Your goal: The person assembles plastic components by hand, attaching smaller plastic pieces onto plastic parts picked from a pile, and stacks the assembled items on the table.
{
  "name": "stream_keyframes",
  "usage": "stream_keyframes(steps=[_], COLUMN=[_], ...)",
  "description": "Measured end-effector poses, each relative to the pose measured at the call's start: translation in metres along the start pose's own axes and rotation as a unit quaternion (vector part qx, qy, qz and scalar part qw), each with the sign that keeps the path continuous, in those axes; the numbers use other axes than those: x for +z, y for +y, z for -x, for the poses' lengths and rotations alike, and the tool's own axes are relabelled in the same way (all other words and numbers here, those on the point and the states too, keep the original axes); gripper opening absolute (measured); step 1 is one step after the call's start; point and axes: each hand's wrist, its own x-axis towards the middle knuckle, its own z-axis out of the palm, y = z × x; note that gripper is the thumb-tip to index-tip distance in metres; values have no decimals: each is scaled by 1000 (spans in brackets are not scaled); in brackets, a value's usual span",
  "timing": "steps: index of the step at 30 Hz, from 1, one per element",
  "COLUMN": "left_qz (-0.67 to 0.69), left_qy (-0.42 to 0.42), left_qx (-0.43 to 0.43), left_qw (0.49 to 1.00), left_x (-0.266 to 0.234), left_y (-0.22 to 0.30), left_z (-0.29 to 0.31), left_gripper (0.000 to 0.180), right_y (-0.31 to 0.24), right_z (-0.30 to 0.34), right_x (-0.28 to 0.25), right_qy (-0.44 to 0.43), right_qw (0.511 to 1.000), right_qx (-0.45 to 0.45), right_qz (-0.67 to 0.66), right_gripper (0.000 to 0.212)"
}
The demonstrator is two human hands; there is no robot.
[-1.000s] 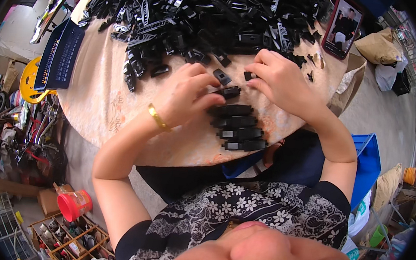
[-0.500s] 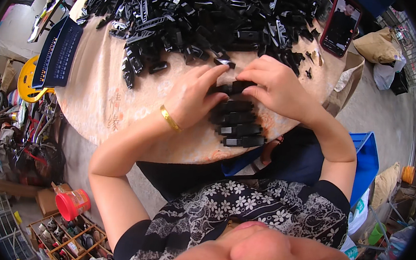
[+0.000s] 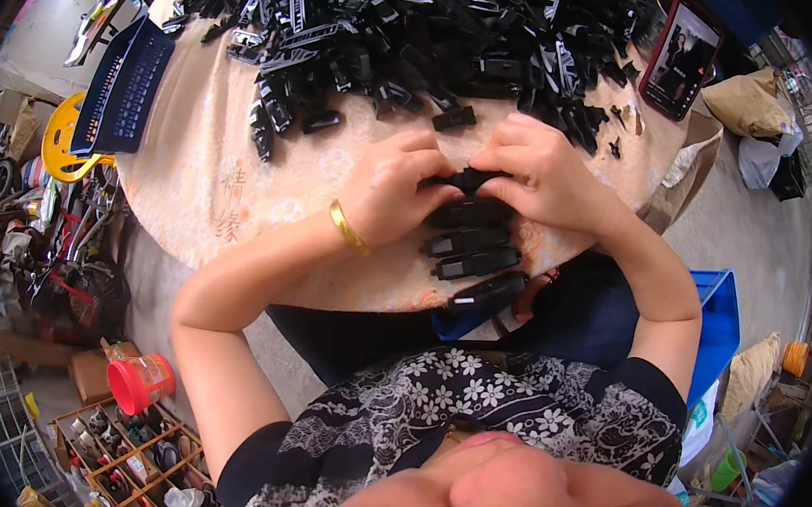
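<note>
Both hands meet over the near part of the table. My left hand (image 3: 401, 187) is closed, thumb and fingers pinching the left end of a small black plastic part (image 3: 473, 179). The other end sits in the closed fingers of my right hand (image 3: 543, 169), which partly hide it. Just below my hands, several similar black plastic pieces (image 3: 479, 241) lie side by side in a row. The nearest piece (image 3: 487, 292) is tilted at the table's edge. Beyond my fingertips lies a single black piece (image 3: 454, 118), apart from the large heap of black plastic parts (image 3: 388, 32).
A patterned beige cloth covers the round table (image 3: 286, 183). A phone (image 3: 682, 57) stands at the far right. Left of the table, a dark blue basket (image 3: 118, 94) rests on a yellow stool (image 3: 63, 137). A blue bin (image 3: 717, 318) is at right, a red bucket (image 3: 141, 383) at lower left.
My left fingers have left the piece by the heap and closed on the part between my hands. Both hands have moved slightly nearer. The row's nearest piece has shifted toward the edge and tilted.
</note>
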Motion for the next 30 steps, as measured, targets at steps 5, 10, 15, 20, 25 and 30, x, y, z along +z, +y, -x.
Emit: stream_keyframes(steps=[5,10,15,20,25,30], left_qz=[10,-329,-435,-367,-324,-260], left_qy=[-118,162,114,83,57,-7], left_qx=[30,13,-43,-37,14,-35], left_qw=[992,930,892,926,944,965], left_x=[-22,-57,-59,-54,-36,-30], left_y=[1,-28,-48,-39,-21,-11], left_z=[-10,-18,-16,-16,-14,-5], left_gripper=[19,30,44,44,41,42], right_y=[-2,-3,10,9,5,2], right_z=[-1,-13,-18,-13,-3,5], right_x=[-5,2,11,9,2,-3], right_qy=[-89,21,-1,22,27,30], right_qw=[990,991,985,986,989,976], right_qx=[49,-30,-17,-13,38,51], right_qz=[-94,128,173,167,139,210], right_gripper=[22,33,36,27,24,24])
